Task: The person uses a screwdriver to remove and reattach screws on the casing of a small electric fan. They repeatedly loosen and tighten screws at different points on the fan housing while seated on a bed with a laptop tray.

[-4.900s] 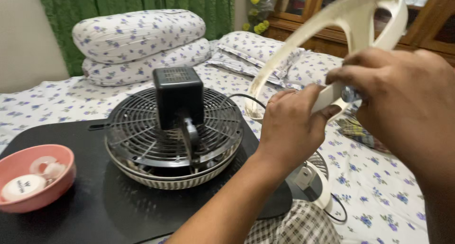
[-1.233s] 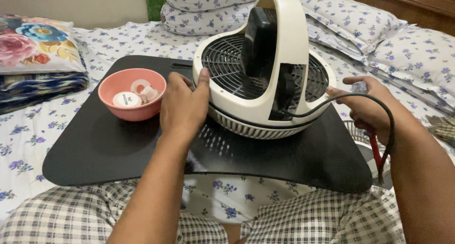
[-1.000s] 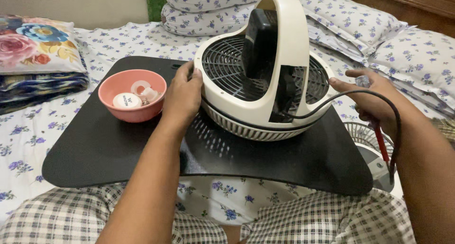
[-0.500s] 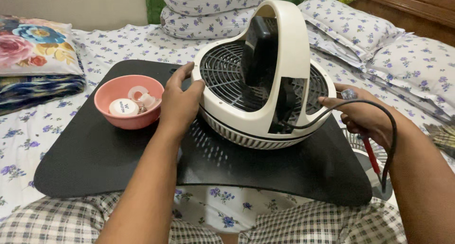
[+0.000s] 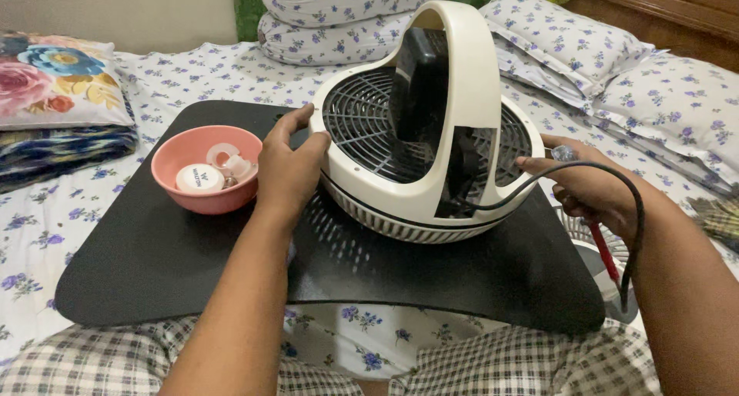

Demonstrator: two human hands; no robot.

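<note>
A cream table fan [image 5: 419, 188] lies face down on a black lap board [image 5: 154, 257], its arched stand curving over the black motor box [image 5: 419, 88] and rear grille. My left hand [image 5: 289, 169] grips the fan's left rim. My right hand [image 5: 589, 188] rests against the right rim, closed on a screwdriver with a red shaft [image 5: 604, 250]. The black power cord [image 5: 616, 203] loops over that hand.
A pink bowl [image 5: 204, 169] with small white parts sits on the board's left. Pillows lie behind and to the right on the floral bedsheet, and a folded floral blanket [image 5: 54, 111] sits at far left. My checked trouser legs lie under the board.
The arched stand, held in the air earlier, now sits over the fan. Over the last second my left hand shifted up the left rim and the fan tilted slightly.
</note>
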